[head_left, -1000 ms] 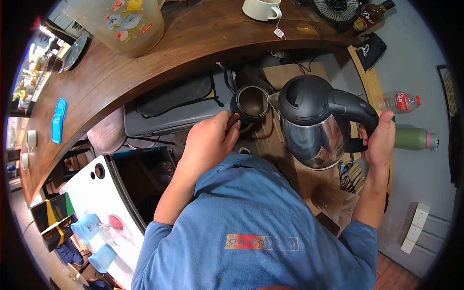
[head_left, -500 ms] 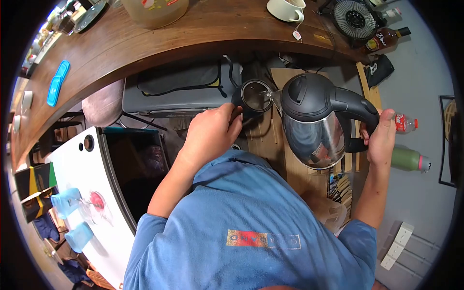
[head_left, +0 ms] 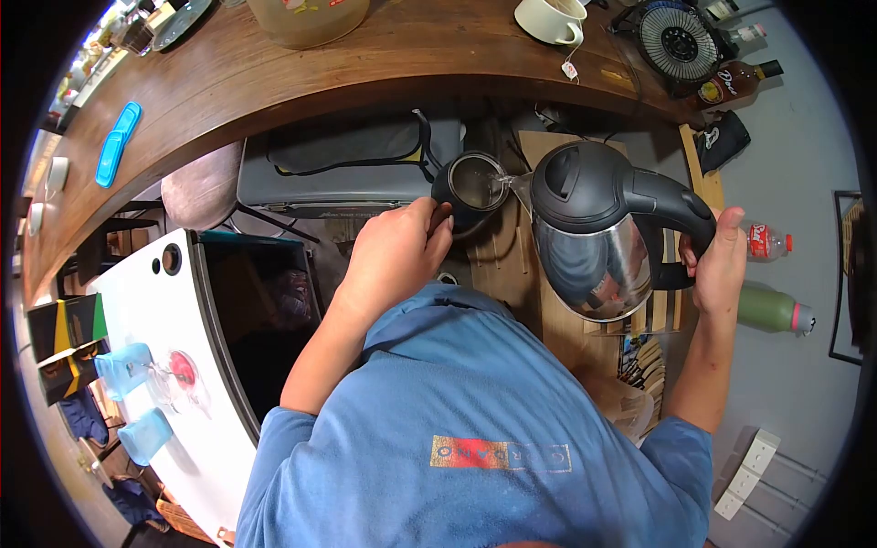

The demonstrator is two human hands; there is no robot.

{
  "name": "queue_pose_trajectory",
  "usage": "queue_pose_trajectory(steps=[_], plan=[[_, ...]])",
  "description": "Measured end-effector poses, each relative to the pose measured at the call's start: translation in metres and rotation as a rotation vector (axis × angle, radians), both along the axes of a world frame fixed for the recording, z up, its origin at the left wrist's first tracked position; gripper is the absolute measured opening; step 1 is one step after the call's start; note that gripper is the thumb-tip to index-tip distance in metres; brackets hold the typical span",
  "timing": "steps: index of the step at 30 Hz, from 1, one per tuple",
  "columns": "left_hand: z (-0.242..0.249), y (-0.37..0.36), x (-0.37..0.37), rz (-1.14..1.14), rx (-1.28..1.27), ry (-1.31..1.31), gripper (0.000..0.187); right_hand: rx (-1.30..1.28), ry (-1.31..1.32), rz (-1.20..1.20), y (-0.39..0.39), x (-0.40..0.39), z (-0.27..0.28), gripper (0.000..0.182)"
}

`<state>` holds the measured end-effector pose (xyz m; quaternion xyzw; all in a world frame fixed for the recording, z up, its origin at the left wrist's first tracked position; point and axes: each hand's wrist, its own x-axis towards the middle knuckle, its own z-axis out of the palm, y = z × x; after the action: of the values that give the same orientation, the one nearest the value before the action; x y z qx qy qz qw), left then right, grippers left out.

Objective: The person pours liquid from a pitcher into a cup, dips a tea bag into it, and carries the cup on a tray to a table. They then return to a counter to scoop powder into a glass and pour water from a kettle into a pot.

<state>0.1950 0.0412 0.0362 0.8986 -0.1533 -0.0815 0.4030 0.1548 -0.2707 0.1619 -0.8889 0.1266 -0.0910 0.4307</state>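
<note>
My right hand (head_left: 721, 267) is wrapped around the handle of an electric kettle (head_left: 583, 210) with a black plastic top and a shiny metal body. The kettle is tilted slightly left, and a thin stream of water runs from its spout. Below that spout is a dark, round-mouthed mug (head_left: 467, 217), with liquid inside and its opening facing me. My left hand (head_left: 395, 251) grips the mug at its near left side, fingers closed; the part they hold is mostly hidden.
Ahead runs a curved wooden counter (head_left: 301, 78) bearing a white teacup (head_left: 548, 23), a small fan (head_left: 677, 41) and a blue plastic case (head_left: 117, 146). A white cabinet (head_left: 137, 283) stands left. On the right are a green bottle (head_left: 767, 307) and a red-labelled bottle (head_left: 767, 242).
Water keeps flowing from the kettle into the mug. The mug has shifted slightly left relative to the kettle, and the view has moved a little. Both hands keep their grip.
</note>
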Motion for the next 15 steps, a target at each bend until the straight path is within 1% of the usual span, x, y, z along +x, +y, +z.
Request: queue_pose_trajectory(steps=[15], plan=[[-0.0023, -0.0026, 0.0023, -0.013, 0.026, 0.001, 0.021, -0.016, -0.008, 0.022, -0.0022, -0.0043, -0.0006, 0.073]])
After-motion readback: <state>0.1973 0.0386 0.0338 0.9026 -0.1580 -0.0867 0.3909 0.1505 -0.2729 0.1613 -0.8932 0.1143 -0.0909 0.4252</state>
